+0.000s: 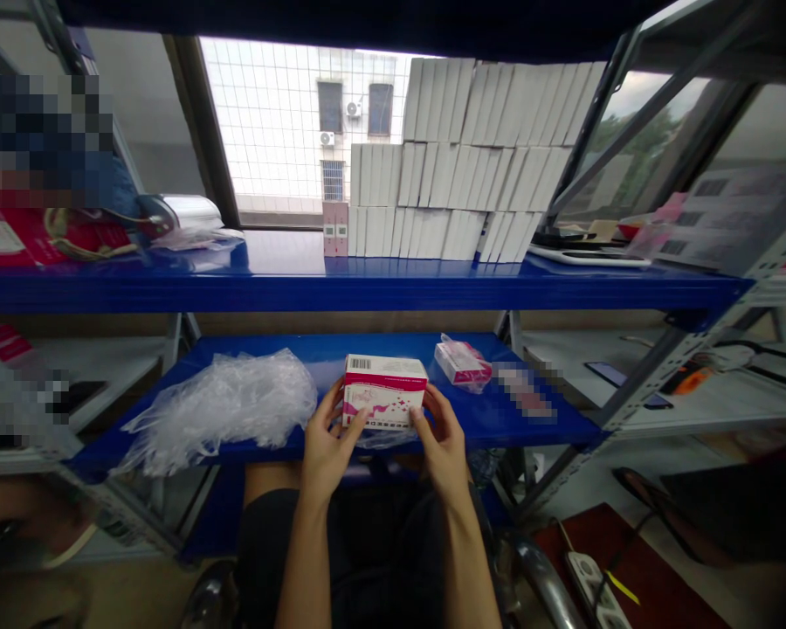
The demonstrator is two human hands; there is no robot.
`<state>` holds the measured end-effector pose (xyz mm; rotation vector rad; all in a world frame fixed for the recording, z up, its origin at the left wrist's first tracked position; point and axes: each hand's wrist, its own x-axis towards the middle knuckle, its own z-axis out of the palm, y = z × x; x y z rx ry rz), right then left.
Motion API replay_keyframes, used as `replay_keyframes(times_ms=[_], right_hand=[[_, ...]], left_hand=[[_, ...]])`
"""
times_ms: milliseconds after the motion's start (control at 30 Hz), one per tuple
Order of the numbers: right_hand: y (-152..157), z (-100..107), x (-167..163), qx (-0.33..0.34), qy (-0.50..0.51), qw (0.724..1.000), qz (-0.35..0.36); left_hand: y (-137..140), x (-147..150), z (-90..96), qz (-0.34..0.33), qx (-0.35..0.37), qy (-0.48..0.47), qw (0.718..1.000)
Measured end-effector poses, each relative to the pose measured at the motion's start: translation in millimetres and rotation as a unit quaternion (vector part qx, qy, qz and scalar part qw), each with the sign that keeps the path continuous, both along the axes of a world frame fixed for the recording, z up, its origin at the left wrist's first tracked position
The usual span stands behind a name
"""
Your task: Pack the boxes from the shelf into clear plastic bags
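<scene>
Between my two hands is a white and magenta printed box (385,393), with a barcode on its upper face. My left hand (331,441) grips its left side, thumb on the front. On the right side, my right hand (440,437) holds it the same way. Some clear plastic film (386,439) shows just below the box. To the left lies a loose heap of clear plastic bags (229,406). A similar magenta and white box (462,362), partly wrapped in clear plastic, rests on the blue shelf to the right.
A blue lower shelf (327,343) lies under these things. Above it, the blue upper shelf (288,293) carries stacked white boxes (472,179) and two pink boxes (335,229). Metal rack posts (668,349) stand at the sides. A power strip (593,585) lies low at right.
</scene>
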<state>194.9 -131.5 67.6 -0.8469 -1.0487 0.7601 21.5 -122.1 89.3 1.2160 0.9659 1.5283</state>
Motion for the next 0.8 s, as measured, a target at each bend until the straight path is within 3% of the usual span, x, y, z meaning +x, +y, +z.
replay_keyframes(times_ms=[233, 367, 500, 667, 800], right_hand=[[16.3, -22.5, -4.0, -0.023, 0.001, 1.0, -0.014], [23.5, -41.0, -2.3, -0.052, -0.019, 0.998, -0.021], [29.9, -59.6, -2.9, -0.091, -0.047, 0.994, -0.035], [33.7, -73.1, -2.9, -0.119, -0.092, 0.986, -0.076], [33.5, -76.9, 4.8, -0.134, -0.124, 0.976, -0.123]], left_hand=[[12.3, 21.7, -22.5, 0.051, -0.028, -0.001, 0.998], [19.3, 24.2, -42.0, 0.071, -0.04, 0.077, 0.994], [28.5, 23.1, -64.8, 0.152, 0.008, 0.193, 0.969], [34.4, 23.5, -86.0, 0.161, -0.018, 0.252, 0.954], [35.2, 16.9, -86.2, 0.246, 0.003, 0.354, 0.902]])
